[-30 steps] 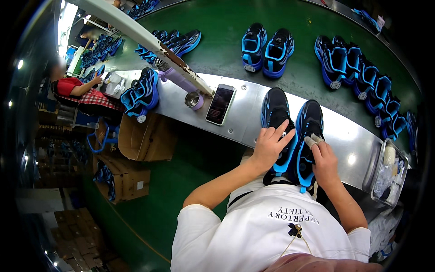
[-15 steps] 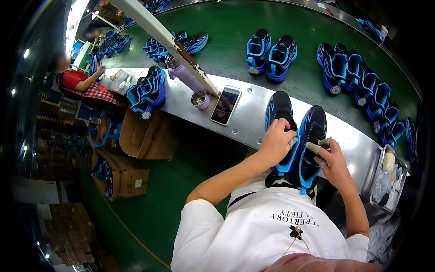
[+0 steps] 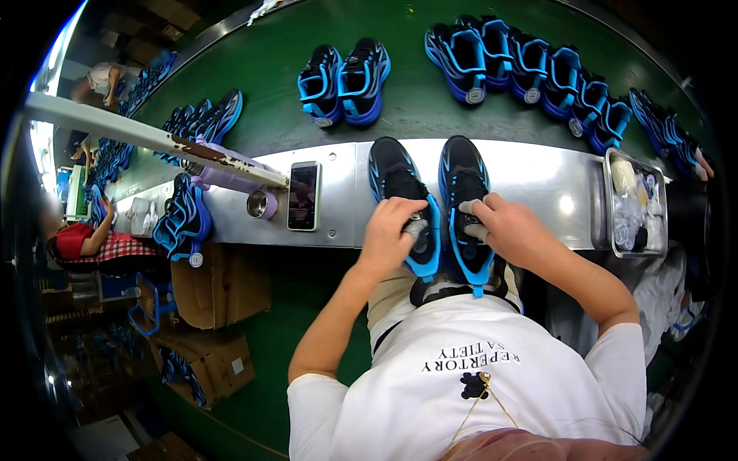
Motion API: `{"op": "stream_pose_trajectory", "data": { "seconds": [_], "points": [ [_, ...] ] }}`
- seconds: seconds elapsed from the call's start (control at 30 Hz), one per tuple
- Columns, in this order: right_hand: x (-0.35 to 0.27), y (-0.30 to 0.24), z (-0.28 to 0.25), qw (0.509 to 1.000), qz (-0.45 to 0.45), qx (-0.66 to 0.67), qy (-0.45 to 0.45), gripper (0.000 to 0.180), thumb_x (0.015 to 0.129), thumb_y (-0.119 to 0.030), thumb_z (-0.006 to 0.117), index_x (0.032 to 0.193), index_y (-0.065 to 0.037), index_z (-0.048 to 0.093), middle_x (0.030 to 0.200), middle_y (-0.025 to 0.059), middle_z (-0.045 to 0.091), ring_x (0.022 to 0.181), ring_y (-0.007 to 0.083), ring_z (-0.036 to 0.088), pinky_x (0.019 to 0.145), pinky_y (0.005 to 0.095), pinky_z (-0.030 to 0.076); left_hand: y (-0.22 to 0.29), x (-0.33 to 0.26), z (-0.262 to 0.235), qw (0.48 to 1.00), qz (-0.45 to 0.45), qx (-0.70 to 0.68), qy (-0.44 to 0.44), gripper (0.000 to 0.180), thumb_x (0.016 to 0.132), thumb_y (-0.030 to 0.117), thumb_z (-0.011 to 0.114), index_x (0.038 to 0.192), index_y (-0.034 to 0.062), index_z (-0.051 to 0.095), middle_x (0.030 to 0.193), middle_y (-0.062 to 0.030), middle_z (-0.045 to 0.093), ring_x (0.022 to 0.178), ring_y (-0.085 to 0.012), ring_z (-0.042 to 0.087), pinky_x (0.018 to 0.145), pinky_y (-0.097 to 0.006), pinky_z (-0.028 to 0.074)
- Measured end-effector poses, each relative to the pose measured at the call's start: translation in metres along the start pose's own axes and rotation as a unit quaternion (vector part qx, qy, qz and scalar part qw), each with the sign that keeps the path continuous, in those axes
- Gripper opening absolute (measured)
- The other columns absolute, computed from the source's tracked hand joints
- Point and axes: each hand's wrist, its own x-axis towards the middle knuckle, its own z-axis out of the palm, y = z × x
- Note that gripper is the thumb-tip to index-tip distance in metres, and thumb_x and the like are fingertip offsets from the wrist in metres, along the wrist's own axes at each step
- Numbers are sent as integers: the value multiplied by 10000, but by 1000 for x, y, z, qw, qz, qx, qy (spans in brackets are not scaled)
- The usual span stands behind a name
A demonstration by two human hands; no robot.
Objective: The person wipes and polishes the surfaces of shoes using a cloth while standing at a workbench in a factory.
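A pair of black and blue sneakers lies side by side in front of me, toes pointing away, heels over the bench's near edge. My left hand (image 3: 390, 234) grips the left sneaker (image 3: 393, 165) at its tongue and collar, fingers bent into the opening. My right hand (image 3: 503, 227) pinches the right sneaker (image 3: 463, 163) around its tongue, thumb and fingertips together. Pale wraps cover some fingertips on both hands. What exactly the fingertips pinch inside the openings is partly hidden.
A phone (image 3: 304, 196), a purple cup (image 3: 262, 204) and a post (image 3: 154, 137) stand left on the metal bench (image 3: 538, 180). To the right sits a metal tray (image 3: 611, 207). Beyond, sneakers (image 3: 361, 81) line the green belt (image 3: 254, 100). Boxes (image 3: 219, 288) and a co-worker (image 3: 88, 238) are at left.
The view has swung, so the bench and belt things sit further left in it. My right-hand fingers have drawn closer together at the right sneaker's tongue; my left hand stays on its sneaker.
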Motion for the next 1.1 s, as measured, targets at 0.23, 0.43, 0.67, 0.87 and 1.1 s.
{"op": "stream_pose_trajectory", "data": {
  "seconds": [0.23,0.43,0.67,0.87,1.1],
  "points": [
    [6,22,-10,996,-85,19,-26,345,799,-182,704,1140,-222,668,821,89,534,769,291,587,671,404,498,54,-24,18,991,-85,-99,22,205,836,-2,581,1031,11,644,919,-105,620,764,-187,603,687,-293,496],
    [10,40,1,994,-112,9,6,257,821,-157,679,1069,-96,654,894,102,575,756,289,604,670,395,494,78,-33,57,762,-380,-494,-175,333,971,26,402,1281,-46,501,1106,-140,611,943,-195,641,844,-312,521],
    [26,45,-21,969,-177,62,-160,588,835,-171,640,1398,-176,471,960,132,560,854,309,574,767,406,471,77,-17,95,688,-382,-615,-41,286,961,56,397,1202,-35,520,1174,-146,599,997,-230,640,883,-338,527],
    [20,47,-10,978,-129,72,-146,595,854,-229,620,1412,-353,454,752,93,518,711,288,569,671,395,479,76,-19,100,766,-401,-496,-78,241,969,81,455,1162,6,577,1072,-123,670,857,-149,641,809,-276,512],
    [21,49,-17,964,-215,27,-156,715,774,-134,642,1441,-295,440,883,92,526,818,296,558,718,398,472,66,-24,114,722,-380,-574,-65,267,976,95,471,1199,-6,577,1098,-117,646,1019,-208,644,807,-298,532]
  ]
}}
